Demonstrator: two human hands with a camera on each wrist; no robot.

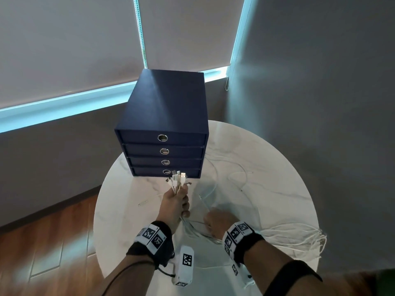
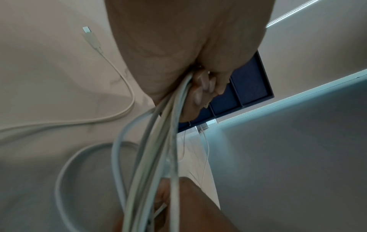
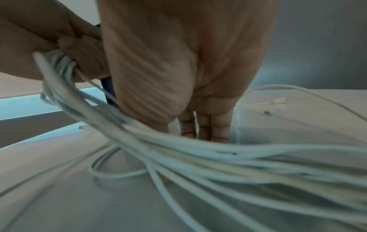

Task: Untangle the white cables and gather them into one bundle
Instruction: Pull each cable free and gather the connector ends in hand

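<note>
Gathering cables | white cables (image 1: 179, 182) are clenched plug-ends-up in left hand (image 1: 173, 207) grip, frame centre | right hand (image 1: 218, 221) fingers straight on strands over tabletop (image 1: 277, 189) | risk: loose plug (image 1: 142, 203) lower-left may be missed; draped loops may snag

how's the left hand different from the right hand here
The left hand grips the cable bundle raised near its plug ends; the right hand sits lower, down among cables on the table. Left fingers curl tight; right fingers point downward. Both wear tagged wristbands.
</note>
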